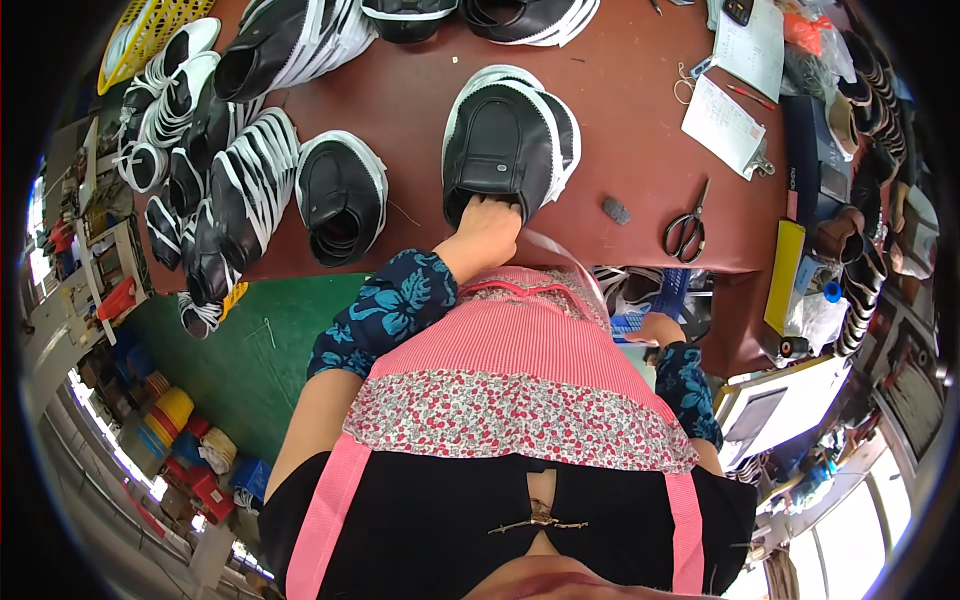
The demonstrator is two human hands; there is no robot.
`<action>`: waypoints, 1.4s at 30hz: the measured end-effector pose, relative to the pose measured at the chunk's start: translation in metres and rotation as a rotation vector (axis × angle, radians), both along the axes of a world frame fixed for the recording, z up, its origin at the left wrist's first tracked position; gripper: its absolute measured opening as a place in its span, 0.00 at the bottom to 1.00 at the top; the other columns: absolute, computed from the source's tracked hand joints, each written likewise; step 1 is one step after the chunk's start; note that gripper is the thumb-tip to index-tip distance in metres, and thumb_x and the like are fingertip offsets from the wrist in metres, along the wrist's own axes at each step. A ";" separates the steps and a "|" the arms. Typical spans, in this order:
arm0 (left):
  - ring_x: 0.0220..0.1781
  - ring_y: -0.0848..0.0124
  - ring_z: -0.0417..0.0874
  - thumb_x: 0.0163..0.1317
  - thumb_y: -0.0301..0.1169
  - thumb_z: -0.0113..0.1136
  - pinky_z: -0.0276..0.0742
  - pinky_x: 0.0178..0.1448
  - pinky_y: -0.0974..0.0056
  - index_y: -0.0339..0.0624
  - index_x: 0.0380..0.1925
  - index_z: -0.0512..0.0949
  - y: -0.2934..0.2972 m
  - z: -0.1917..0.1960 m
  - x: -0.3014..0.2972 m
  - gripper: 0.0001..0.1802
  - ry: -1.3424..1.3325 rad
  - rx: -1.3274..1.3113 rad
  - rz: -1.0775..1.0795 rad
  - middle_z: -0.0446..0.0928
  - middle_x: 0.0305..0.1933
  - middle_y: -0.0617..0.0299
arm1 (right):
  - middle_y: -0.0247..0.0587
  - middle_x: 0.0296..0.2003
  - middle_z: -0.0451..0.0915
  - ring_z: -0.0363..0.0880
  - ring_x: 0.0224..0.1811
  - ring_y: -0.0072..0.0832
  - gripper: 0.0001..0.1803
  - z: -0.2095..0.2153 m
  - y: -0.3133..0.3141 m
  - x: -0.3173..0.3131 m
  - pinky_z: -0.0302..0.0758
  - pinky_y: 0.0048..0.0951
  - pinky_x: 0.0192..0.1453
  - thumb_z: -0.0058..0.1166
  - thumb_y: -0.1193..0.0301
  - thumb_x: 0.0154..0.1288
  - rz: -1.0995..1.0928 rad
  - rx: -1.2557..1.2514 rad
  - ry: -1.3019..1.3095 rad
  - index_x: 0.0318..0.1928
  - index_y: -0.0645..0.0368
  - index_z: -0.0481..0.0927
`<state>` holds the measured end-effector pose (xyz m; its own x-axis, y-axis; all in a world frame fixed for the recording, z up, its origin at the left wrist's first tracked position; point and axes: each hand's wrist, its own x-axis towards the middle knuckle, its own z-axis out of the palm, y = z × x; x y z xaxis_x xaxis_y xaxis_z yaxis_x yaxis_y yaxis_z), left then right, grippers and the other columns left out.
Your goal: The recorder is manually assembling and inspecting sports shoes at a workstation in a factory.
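A small nested stack of black shoe uppers (500, 135) with white edging lies at the middle of the table's near side. My left hand (484, 236) is at its opening, closed on the near edge, with the fingertips hidden inside. Below the table edge on the right, my right hand (658, 328) is beside a blue plastic basket (674, 290) that has more shoe parts near it. The fingers of that hand are partly hidden, so I cannot make out what they hold. Another black upper (342, 190) rests left of the stack.
Several stacks of black and white uppers (250, 190) fill the left of the brown-red table (410, 100). Black-handled scissors (686, 232), a small grey lump (616, 210) and a clipboard with paper (724, 125) lie to the right. A yellow basket (150, 35) stands far left.
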<state>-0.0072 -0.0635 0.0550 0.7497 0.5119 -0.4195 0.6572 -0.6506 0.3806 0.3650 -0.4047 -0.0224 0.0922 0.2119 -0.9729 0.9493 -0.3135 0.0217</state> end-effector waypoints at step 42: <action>0.53 0.34 0.88 0.84 0.35 0.49 0.82 0.57 0.36 0.35 0.52 0.84 0.025 -0.047 0.032 0.18 -0.350 0.051 0.533 0.89 0.49 0.36 | 0.62 0.31 0.85 0.85 0.36 0.66 0.17 0.033 0.319 -0.154 0.79 0.60 0.36 0.61 0.55 0.83 -0.657 1.293 0.416 0.43 0.56 0.80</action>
<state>0.0244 -0.0389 0.0081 0.4752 0.8650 -0.1610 0.7377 -0.2919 0.6087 0.2115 -0.0858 0.0110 0.2814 0.9503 -0.1335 0.5054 -0.2650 -0.8212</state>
